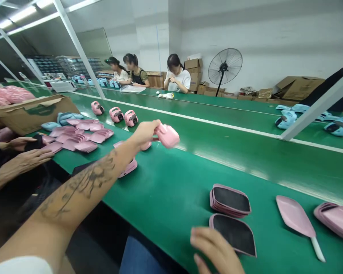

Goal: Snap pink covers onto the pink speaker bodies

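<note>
My left hand [144, 133] is stretched out over the green conveyor belt [171, 190], closed on a pink plastic device [167, 136] held just above the belt. Under that forearm lies another pink piece [129, 167]. My right hand [214, 251] sits low at the near edge with fingers loosely bent and nothing in it. It is beside a single pink panel with a black face [234, 234]. A stack of the same panels [230, 199] lies just beyond.
A pink paddle-shaped part with a white stem [295, 217] and another pink stack [335, 219] lie to the right. Three pink devices [116, 114] stand up the belt. At left are pink shells [74, 137], a cardboard box [31, 112] and a co-worker's hands [31, 156]. Blue devices [286, 120] lie behind a white frame bar [317, 106].
</note>
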Available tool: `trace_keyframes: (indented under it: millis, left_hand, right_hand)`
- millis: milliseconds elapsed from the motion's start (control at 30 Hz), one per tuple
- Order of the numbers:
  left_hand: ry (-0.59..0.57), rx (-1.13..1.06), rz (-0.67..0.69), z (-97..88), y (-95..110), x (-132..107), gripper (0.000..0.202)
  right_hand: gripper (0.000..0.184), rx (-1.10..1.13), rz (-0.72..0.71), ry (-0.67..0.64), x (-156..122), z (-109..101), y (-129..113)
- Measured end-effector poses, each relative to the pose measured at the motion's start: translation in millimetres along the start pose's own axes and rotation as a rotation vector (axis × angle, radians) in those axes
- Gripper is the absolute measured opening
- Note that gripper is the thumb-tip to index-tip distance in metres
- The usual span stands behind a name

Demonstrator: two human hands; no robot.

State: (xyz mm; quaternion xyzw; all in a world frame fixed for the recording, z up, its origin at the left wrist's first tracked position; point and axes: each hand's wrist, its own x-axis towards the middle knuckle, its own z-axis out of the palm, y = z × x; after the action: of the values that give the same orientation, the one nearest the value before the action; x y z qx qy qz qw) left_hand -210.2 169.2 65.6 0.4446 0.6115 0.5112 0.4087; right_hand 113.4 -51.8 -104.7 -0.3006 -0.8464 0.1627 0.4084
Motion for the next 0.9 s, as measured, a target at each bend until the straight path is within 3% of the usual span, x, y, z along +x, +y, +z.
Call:
trace_keyframes:
  millis: [100, 167, 267, 367, 500, 600, 667, 733, 767, 800, 867, 900]
  left_hand:
    - [-0.166, -0.138, -0.188, 18.3, -29.8, -100.6, 0.037]
    - [-0.296, -0.198, -0.317, 33.1, -55.7, -165.3, 0.043]
    - [-0.448, -0.389, -0.584, 48.4, -89.9, -239.4, 0.051]
    - [-0.564, -0.753, -0.719, 51.0, -112.0, -284.0, 0.065]
    - [-0.692, -1.001, -0.541, 47.6, -135.8, -315.3, 0.075]
    - [-0.684, -0.946, -0.509, 46.9, -153.8, -323.3, 0.066]
    - [-0.638, -0.844, -0.501, 45.9, -161.8, -321.0, 0.065]
    - [-0.635, -0.761, -0.44, 44.1, -165.0, -314.0, 0.072]
    - [-0.643, -0.739, -0.406, 43.3, -165.1, -309.8, 0.073]
    - [-0.648, -0.734, -0.381, 43.0, -164.8, -305.6, 0.072]
    - [-0.633, -0.767, -0.373, 44.4, -163.7, -298.6, 0.065]
    - [-0.613, -0.791, -0.383, 46.3, -163.5, -296.2, 0.063]
  right_hand:
    - [0.092, -0.17, 0.029, 0.128, 4.9, -11.9, -7.8]
    - [0.107, -0.189, 0.031, 0.102, 3.6, -19.5, -16.5]
    - [0.112, -0.029, -0.065, -0.08, -5.0, -27.6, -32.8]
    - [0.101, 0.131, -0.086, -0.115, -13.0, -28.9, -49.2]
    - [0.091, 0.25, 0.105, 0.054, -18.2, -18.6, -65.8]
    - [0.089, 0.209, 0.134, 0.026, -23.9, -18.0, -68.4]
    - [0.075, 0.11, 0.168, 0.044, -28.1, -31.3, -60.1]
    - [0.051, -0.044, 0.346, 0.219, -30.0, -55.3, -40.8]
    - [0.04, -0.175, 0.52, 0.389, -29.5, -68.9, -27.6]
    - [0.037, -0.28, 0.705, 0.455, -28.1, -81.9, -12.9]
    - [0.038, -0.294, 0.958, 0.287, -22.8, -101.5, 16.1]
    - [0.038, -0.261, 0.991, 0.222, -19.5, -107.0, 28.3]
